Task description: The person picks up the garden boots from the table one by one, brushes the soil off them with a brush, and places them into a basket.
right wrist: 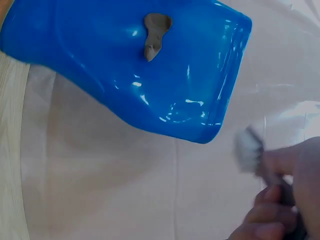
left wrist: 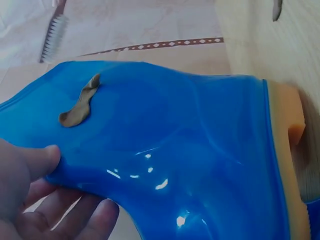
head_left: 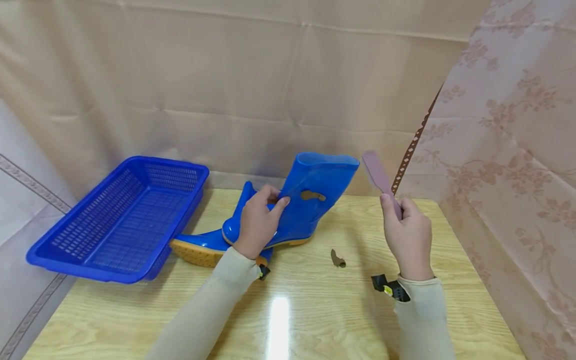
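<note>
The left hand (head_left: 258, 220) grips the held boot (head_left: 294, 220) by the front edge of its shaft, thumb on the near face and fingers passing behind; the right hand (head_left: 409, 240) is closed round the handle of a brush (head_left: 377, 170), whose head stands just beside the boot's top, apart from it. From the head view we see only the mauve back of the brush; its pale bristles (left wrist: 54, 39) show in the left wrist view and blur in the right one. The held boot is tilted over the bench (head_left: 333, 320), a brown patch (head_left: 310, 195) on its shaft; we cannot look down into its opening, and both wrist views crop its toe. We cannot tell whether its sole bears on the bench or on the second boot (head_left: 198, 252), which lies on its side with the yellow-orange sole towards us, largely hidden by the left hand and the first boot. To the left stands a blue basket (head_left: 87, 272), its mesh floor visible between slotted walls; whether the second boot's toe touches it we cannot make out. A loose brown piece (head_left: 336, 259) lies on the bench between the held boot and the right forearm, and both sleeves are cut off by the lower edge.
</note>
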Demonstrator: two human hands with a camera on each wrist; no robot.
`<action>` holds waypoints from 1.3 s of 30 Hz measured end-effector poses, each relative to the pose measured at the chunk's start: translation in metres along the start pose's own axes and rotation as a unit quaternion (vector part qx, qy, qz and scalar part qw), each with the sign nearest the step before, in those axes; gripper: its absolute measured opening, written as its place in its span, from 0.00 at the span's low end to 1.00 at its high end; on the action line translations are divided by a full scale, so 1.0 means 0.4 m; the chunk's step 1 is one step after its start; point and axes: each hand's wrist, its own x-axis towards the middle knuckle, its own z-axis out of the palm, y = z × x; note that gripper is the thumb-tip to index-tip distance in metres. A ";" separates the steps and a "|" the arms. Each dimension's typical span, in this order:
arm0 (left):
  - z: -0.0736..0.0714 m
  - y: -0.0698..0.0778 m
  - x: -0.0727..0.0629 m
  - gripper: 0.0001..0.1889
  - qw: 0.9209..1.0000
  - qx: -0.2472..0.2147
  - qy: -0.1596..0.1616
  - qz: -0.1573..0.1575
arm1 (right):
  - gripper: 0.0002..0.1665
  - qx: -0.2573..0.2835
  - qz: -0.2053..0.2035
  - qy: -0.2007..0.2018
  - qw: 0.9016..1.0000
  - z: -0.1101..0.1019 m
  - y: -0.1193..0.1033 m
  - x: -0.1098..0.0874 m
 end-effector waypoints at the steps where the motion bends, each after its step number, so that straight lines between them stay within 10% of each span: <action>1: -0.003 -0.006 0.001 0.10 1.000 -0.005 -0.005 -0.004 | 0.29 0.015 -0.016 0.007 1.000 0.006 0.000 0.001; 19: -0.017 -0.057 0.010 0.22 0.993 -0.056 -0.108 -0.006 | 0.08 0.043 -0.189 -0.126 0.973 0.057 -0.084 -0.049; 33: -0.038 -0.042 0.002 0.23 0.992 -0.021 -0.123 -0.029 | 0.09 0.002 -0.197 -0.002 0.980 0.054 -0.098 -0.057; 39: -0.024 -0.045 -0.004 0.23 0.994 -0.021 -0.108 -0.019 | 0.17 0.014 -0.212 -0.033 0.977 0.066 -0.095 -0.055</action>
